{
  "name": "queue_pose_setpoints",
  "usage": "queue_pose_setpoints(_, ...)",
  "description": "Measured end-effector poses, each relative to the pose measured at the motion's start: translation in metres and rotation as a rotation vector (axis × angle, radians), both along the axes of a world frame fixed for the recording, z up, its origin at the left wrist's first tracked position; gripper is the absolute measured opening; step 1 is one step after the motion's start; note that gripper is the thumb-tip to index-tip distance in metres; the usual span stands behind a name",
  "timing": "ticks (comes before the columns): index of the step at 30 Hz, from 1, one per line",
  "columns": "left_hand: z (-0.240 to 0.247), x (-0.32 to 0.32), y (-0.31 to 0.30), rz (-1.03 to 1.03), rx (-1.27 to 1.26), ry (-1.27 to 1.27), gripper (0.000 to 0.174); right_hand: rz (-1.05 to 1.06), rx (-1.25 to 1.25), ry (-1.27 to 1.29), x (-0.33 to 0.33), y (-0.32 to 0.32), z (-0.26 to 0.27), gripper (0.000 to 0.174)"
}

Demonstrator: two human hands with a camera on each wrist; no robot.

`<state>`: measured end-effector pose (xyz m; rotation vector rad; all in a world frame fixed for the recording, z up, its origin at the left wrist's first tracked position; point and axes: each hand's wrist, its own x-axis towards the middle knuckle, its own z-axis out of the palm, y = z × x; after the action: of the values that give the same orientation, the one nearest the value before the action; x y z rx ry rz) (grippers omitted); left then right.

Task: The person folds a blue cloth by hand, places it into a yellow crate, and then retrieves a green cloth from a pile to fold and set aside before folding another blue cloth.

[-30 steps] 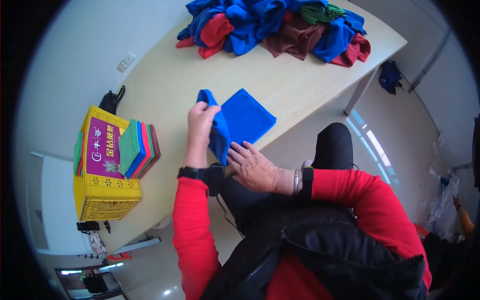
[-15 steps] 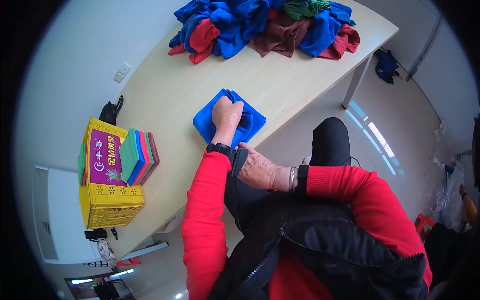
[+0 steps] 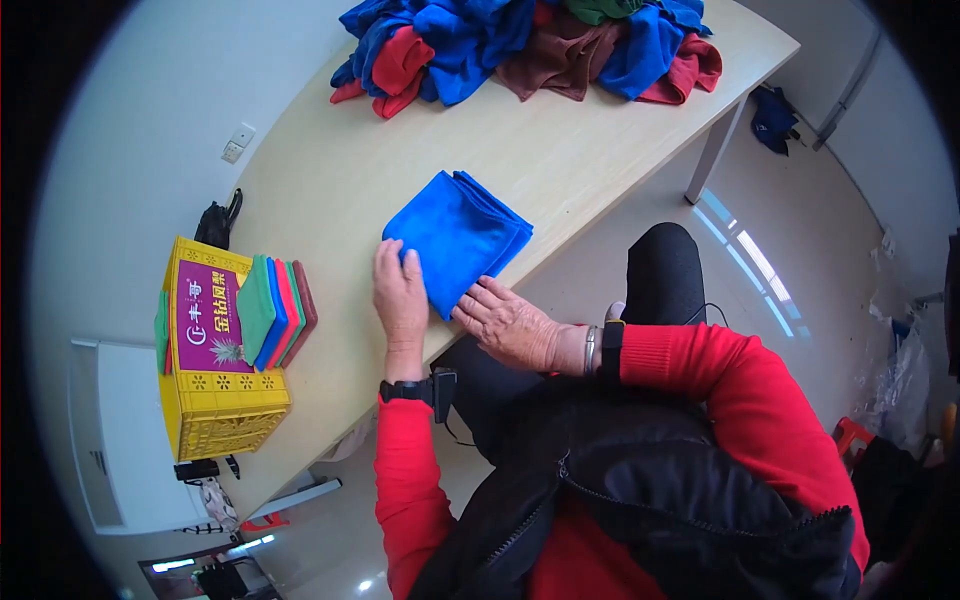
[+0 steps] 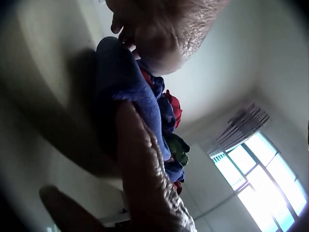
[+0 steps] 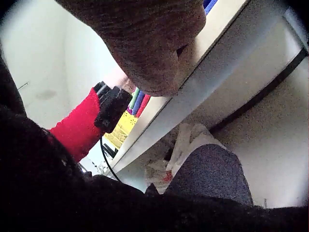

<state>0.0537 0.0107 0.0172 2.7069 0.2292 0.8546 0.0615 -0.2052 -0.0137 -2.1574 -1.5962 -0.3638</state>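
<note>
Left hand (image 3: 400, 290) lies flat, fingers straight, on the near corner of the folded blue cloth (image 3: 460, 228), which sits on the desk (image 3: 330, 180) close to its edge. Right hand (image 3: 505, 320) is flat too (fingers spread) and touches the cloth's near side. Only the head view shows the cloth pile (image 3: 530, 45) and yellow crate (image 3: 215, 400). Only the right wrist view shows under the desk.

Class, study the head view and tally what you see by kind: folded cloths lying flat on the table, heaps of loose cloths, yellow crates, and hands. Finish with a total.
folded blue cloth: 1
heap of loose cloths: 1
yellow crate: 1
hands: 2, the left hand and the right hand
Total: 5
</note>
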Motion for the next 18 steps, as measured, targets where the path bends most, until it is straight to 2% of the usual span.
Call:
queue_pose_setpoints(5, -0.020, -0.007, -0.016, -0.066, -0.083, 0.143, 0.052, 0.011, -0.051, -0.032, -0.001, -0.001, 0.001, 0.061)
queue_pose_setpoints(7, -0.021, -0.007, -0.015, -0.036, 0.022, 0.250, 0.057, 0.016, -0.067, -0.052, 0.001, -0.004, 0.011, 0.060)
queue_pose_setpoints(10, -0.023, -0.007, -0.015, -0.018, 0.097, 0.287, 0.061, 0.245, -0.449, 0.470, 0.011, -0.006, 0.057, 0.054)
queue_pose_setpoints(11, -0.023, -0.007, -0.017, -0.022, 0.127, 0.277, 0.062, 0.246, -0.454, 0.468, 0.016, -0.004, 0.077, 0.054)
queue_pose_setpoints(13, -0.019, -0.008, -0.018, -0.032, 0.157, 0.269, 0.063, 0.092, -0.302, 0.659, 0.027, 0.009, 0.110, 0.046)
queue_pose_setpoints(14, -0.014, -0.009, -0.019, -0.043, 0.150, 0.352, 0.064, 0.088, -0.302, 0.656, 0.036, 0.024, 0.101, 0.046)
queue_pose_setpoints(16, -0.004, -0.010, -0.020, -0.066, 0.141, 0.513, 0.066, -0.003, 0.171, 0.194, 0.058, 0.057, 0.063, 0.049)
queue_pose_setpoints(18, -0.007, -0.011, -0.020, -0.039, 0.177, 0.451, 0.066, -0.051, 0.127, 0.173, 0.076, 0.068, 0.039, 0.051)
